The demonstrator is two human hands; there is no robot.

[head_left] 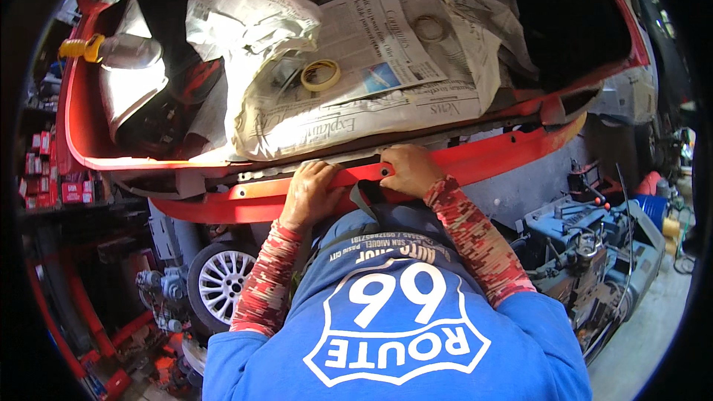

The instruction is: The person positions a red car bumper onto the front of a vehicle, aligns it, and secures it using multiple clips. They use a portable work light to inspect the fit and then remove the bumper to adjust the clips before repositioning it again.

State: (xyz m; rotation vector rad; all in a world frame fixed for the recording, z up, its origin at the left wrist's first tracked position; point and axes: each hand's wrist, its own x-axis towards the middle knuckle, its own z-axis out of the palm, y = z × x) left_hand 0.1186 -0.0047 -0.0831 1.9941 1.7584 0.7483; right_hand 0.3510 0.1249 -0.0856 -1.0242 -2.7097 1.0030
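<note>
A long red car bumper (486, 156) lies across the front of me, below the open rear of a red car body (93, 134). My left hand (310, 191) is closed over its upper edge near the middle, fingers curled to the far side. To the right of it, my right hand (411, 169) wraps over the same edge, thumb on the near face close to a small hole. Between my hands a dark strap-like strip (364, 200) hangs against my blue shirt. Newspaper sheets (371, 44) cover the car's interior just beyond, with a roll of masking tape (324, 86) on them.
A second tape roll (417, 30) lies farther back on the newspaper. A yellow-ended clear object (130, 52) rests at the far left rim. Lower left stands a wheel (223, 282); machinery (587, 245) fills the right. Red boxes (70, 191) sit on a shelf at left.
</note>
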